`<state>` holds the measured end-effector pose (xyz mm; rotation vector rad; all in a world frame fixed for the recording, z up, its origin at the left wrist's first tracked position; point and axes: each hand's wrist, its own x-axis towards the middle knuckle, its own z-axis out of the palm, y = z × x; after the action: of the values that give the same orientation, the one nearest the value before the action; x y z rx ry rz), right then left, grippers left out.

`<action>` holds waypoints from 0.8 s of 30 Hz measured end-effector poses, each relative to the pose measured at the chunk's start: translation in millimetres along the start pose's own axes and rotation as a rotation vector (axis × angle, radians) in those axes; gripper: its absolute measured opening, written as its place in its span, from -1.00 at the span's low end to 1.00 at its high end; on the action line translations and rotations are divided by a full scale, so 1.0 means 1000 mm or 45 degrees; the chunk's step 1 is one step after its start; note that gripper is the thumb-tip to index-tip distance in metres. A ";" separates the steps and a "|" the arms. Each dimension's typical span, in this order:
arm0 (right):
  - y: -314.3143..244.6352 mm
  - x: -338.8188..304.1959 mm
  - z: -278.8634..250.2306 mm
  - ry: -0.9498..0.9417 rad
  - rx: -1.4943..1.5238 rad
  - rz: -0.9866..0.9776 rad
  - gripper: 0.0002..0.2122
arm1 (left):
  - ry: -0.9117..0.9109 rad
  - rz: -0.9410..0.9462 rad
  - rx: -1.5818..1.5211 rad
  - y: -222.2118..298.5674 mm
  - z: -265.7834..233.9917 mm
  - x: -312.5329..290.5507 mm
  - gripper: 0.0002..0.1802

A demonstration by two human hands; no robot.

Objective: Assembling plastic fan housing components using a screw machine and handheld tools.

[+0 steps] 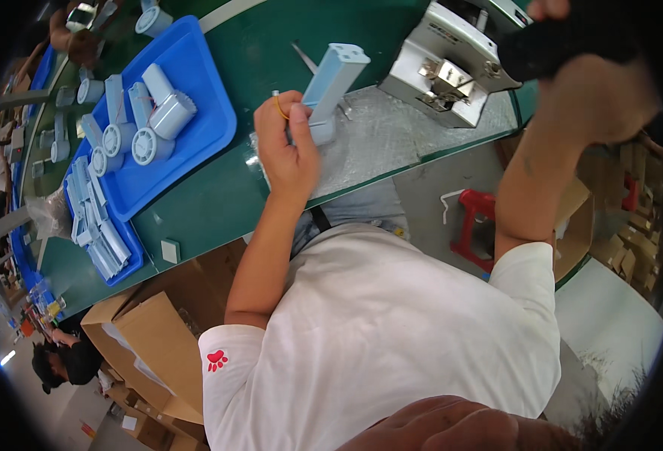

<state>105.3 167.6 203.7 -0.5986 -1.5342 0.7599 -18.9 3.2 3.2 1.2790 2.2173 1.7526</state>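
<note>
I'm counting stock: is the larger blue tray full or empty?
Partly full: light-blue parts lie in the tray, bare bottom showing beside them.

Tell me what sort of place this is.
Probably a factory assembly workshop: a blue tray of matching pale-blue plastic units, a metal machine on a green bench, and cardboard boxes beside it.

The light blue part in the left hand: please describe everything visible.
The light blue part looks like smooth plastic: a long, squared body with small openings in its end, and a wider base. It tilts, top leaning right, over the clear sheeting (contact unclear); the left hand grips its lower part.
</note>
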 end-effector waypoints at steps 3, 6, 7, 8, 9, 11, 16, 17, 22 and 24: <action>0.069 0.026 -0.054 -0.680 0.680 0.088 -0.43 | 0.062 -0.138 -0.245 0.003 0.008 -0.001 -0.87; 0.044 -0.003 -0.047 -0.708 0.794 0.125 -0.42 | 0.059 -0.130 -0.242 0.015 0.004 0.003 -0.80; 0.040 -0.009 -0.033 -0.705 0.815 0.136 -0.42 | 0.065 -0.136 -0.226 0.011 0.003 0.003 -0.80; 0.047 -0.005 -0.033 -0.701 0.834 0.146 -0.41 | 0.030 -0.002 -0.168 0.005 0.002 0.003 -0.77; 0.051 -0.009 -0.020 -0.697 0.852 0.154 -0.41 | -0.008 0.132 -0.111 0.001 0.001 0.003 -0.74; 0.059 -0.005 -0.009 -0.689 0.873 0.168 -0.41 | -0.006 0.136 -0.095 0.001 -0.001 0.001 -0.74; 0.066 -0.012 0.017 -0.689 0.915 0.193 -0.39 | -0.022 0.067 -0.177 0.002 -0.001 -0.003 -0.74; 0.069 -0.011 0.018 -0.689 0.923 0.200 -0.39 | -0.024 0.078 -0.180 0.001 -0.001 -0.003 -0.75; 0.076 -0.015 0.014 -0.664 0.952 0.234 -0.37 | -0.033 0.091 -0.182 -0.001 -0.003 -0.001 -0.76; 0.071 -0.021 0.019 -0.647 0.965 0.243 -0.37 | -0.034 0.081 -0.178 -0.002 -0.004 -0.001 -0.77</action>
<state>84.1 195.8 135.7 0.0309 -1.4866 1.6265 -21.5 -0.3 2.3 1.3476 2.0208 1.8639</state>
